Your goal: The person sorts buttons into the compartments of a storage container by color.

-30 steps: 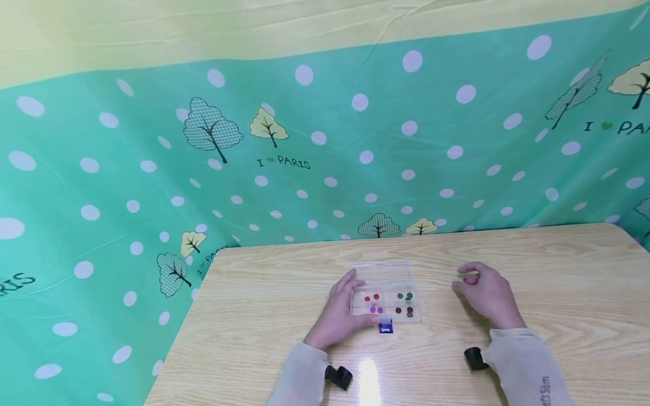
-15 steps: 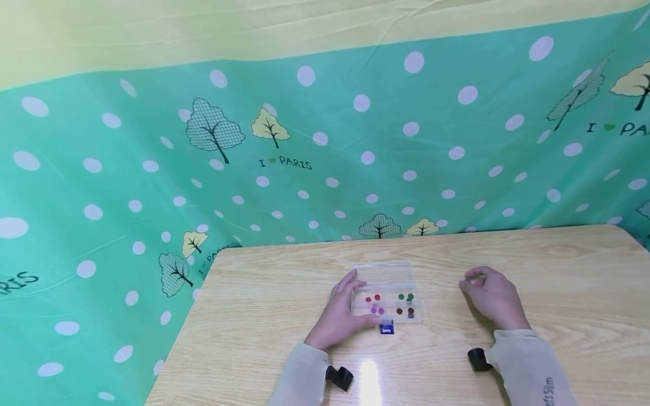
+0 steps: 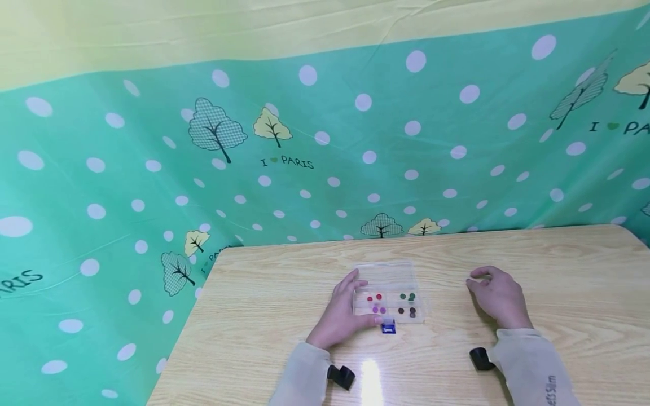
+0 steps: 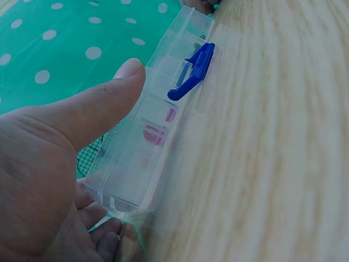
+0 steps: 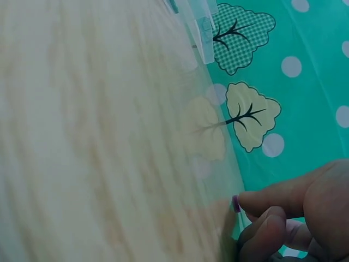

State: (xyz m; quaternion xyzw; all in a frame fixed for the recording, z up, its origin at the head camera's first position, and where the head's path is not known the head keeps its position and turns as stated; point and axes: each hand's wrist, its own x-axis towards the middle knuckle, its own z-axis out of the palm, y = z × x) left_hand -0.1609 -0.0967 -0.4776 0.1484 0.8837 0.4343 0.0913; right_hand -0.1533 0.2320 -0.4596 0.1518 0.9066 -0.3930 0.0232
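Note:
On the table, a clear plastic box (image 3: 392,292) has small round pieces in its compartments: red pieces (image 3: 378,297), green pieces (image 3: 412,296), purple pieces (image 3: 376,309) and dark brown pieces (image 3: 401,310). Its clear lid (image 3: 388,276) lies back, away from the person. A blue latch (image 4: 199,72) is on the near side. My left hand (image 3: 341,313) grips the box's left end, thumb along the front and fingers around the side. Right of the box, my right hand (image 3: 499,296) pinches a small purple piece (image 5: 235,203) at its fingertips, low over the table, its other fingers curled.
The wooden table (image 3: 254,327) reaches back to a green dotted curtain (image 3: 325,146) printed with trees. Black wrist cameras (image 3: 341,377) are worn on both arms. A bright reflection shows on the tabletop near the front.
My right hand has moved a little to the right with the purple piece, its thumb and finger coming closer together. The left hand stays on the box.

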